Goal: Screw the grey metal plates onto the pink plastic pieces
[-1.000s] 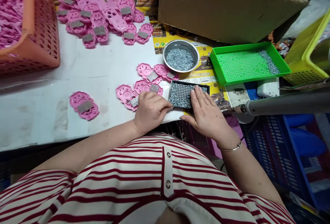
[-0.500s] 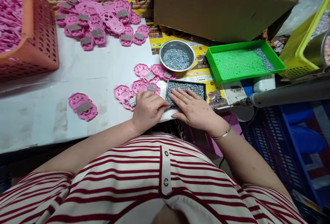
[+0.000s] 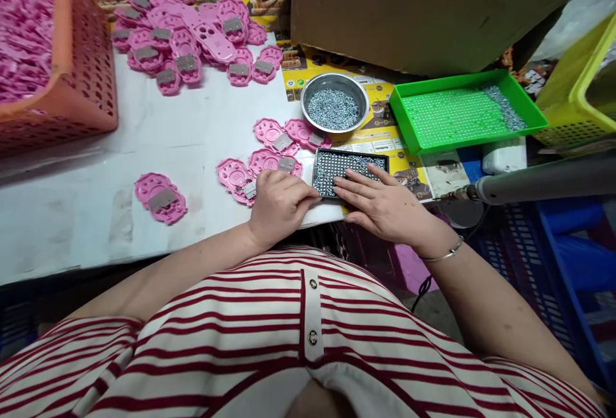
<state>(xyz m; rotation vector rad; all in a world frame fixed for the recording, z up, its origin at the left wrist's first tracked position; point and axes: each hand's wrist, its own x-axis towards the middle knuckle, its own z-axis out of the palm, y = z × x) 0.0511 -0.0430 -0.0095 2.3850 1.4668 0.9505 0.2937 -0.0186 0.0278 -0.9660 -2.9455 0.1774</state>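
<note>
A small black tray [image 3: 351, 164] with rows of holes lies at the table's front edge, small silvery screws scattered over it. My left hand [image 3: 282, 200] is closed, thumb and fingers pinched at the tray's near left corner. Flat over the tray's right part is my right hand [image 3: 385, 203], fingers outstretched and fingertips on the screws. Several pink plastic pieces with grey metal plates, one of them a pink piece [image 3: 269, 160], lie just beyond my left hand. Behind the tray stands a metal bowl [image 3: 334, 103] filled with similar screws.
A green tray [image 3: 443, 113] with screws at its right end sits to the right. An electric screwdriver [image 3: 539, 177] points in from the right. Behind stands a cardboard box [image 3: 394, 13]. An orange basket [image 3: 89, 78] and a pile of pink pieces [image 3: 185, 52] are at the left.
My right hand has slid to the right across the black tray, baring more holes on its left side. My left hand keeps its pinch at the corner. The view has shifted slightly.
</note>
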